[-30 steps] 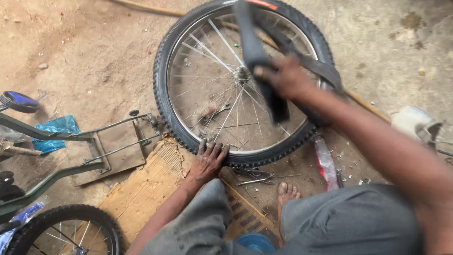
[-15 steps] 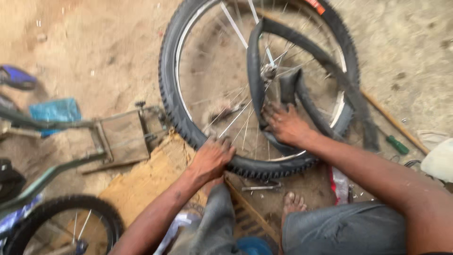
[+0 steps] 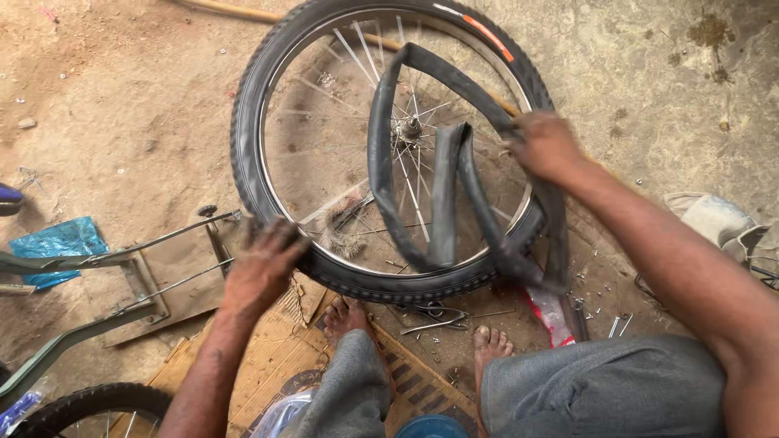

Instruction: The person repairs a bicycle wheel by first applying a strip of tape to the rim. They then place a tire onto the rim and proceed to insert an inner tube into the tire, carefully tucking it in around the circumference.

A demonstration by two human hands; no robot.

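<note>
A bicycle wheel with a black tyre (image 3: 251, 97) and silver spokes lies flat on the dirt floor in front of me. A limp black inner tube (image 3: 442, 203) is draped in loops over the spokes and hub. My right hand (image 3: 545, 146) grips the tube at the wheel's right rim. My left hand (image 3: 264, 268) rests palm down on the tyre's near left edge, fingers spread. My bare feet (image 3: 349, 316) sit just below the wheel.
A grey bicycle frame with a rear rack (image 3: 154, 268) lies at the left, another wheel (image 3: 89, 405) below it. Blue plastic (image 3: 57, 243) sits far left. Flattened cardboard (image 3: 268, 357) is under my legs. Small metal tools and screws (image 3: 438, 312) are scattered near my feet.
My right hand has moved from the wheel's middle to its right rim, pulling the tube open into wider loops. My left hand has shifted left along the tyre.
</note>
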